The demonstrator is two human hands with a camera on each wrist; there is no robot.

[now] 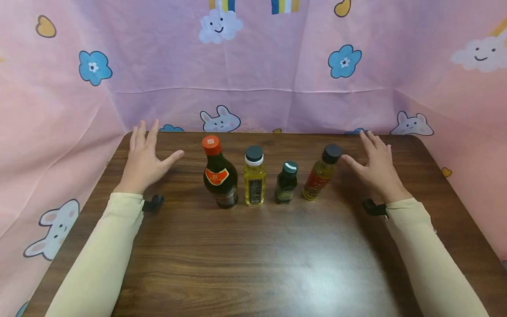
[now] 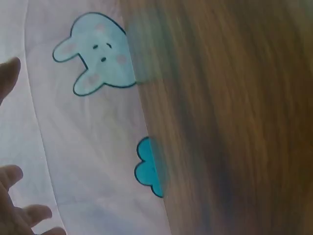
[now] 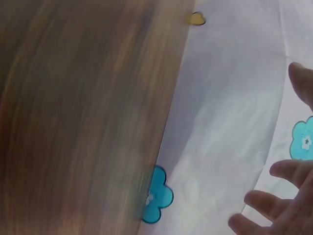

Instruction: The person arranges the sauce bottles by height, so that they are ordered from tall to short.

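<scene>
Red-capped bottle [image 1: 221, 176] upright, left of centre

It stands to the right of my left hand [image 1: 144, 165]. Right of centre, the rightmost bottle [image 1: 318, 178], upright, is nearer my right hand [image 1: 376, 169], just left of it. Both hands spread, gripping nothing.

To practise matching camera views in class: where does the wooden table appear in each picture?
Head: the wooden table spans the middle and bottom, with the red-capped bottle standing on it.
Left wrist: it fills the right side, its edge slanting down from the top.
Right wrist: it fills the left side.
Shared landmark: the patterned cloth, seen along the table's edge in all three.
</scene>
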